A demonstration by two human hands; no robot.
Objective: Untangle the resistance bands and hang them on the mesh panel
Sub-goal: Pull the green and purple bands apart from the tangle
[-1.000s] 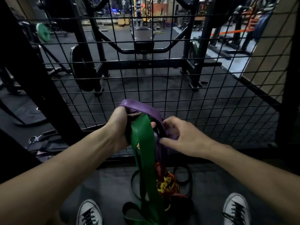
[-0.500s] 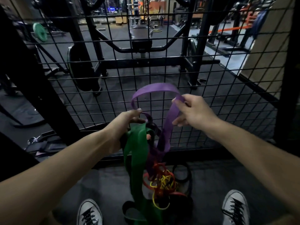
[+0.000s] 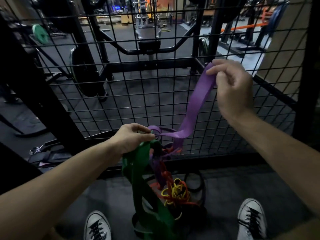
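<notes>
A: What has changed for us in the last second?

B: Our right hand [image 3: 232, 87] has gone from low beside the left, at the knot, up toward the upper right of the frame, and it has drawn the purple band [image 3: 195, 108] out with it. A second ago that band was a small hump over the left fist; now it runs as one long flat strip from the centre up to the right.

A: So is it free?

B: Not yet, we judge. Its lower end loops at our left hand [image 3: 133, 137] and a twisted length goes on down into the tangle [image 3: 174, 191] of red, orange and yellow bands hanging just below centre. One length is out; the rest must follow before anything goes on the mesh panel [image 3: 121, 94], which stands bare just behind both hands.

A: And the fingers?

B: On the right, thumb and fingers [image 3: 212, 71] are pressed together on the top end of the strip, pinching it flat. On the left, the fingers [image 3: 147, 133] are curled shut on the bunch: the purple loop sits right at the fingertips, and the green band [image 3: 138, 181] hangs from under the palm down to the floor between our shoes.
</notes>
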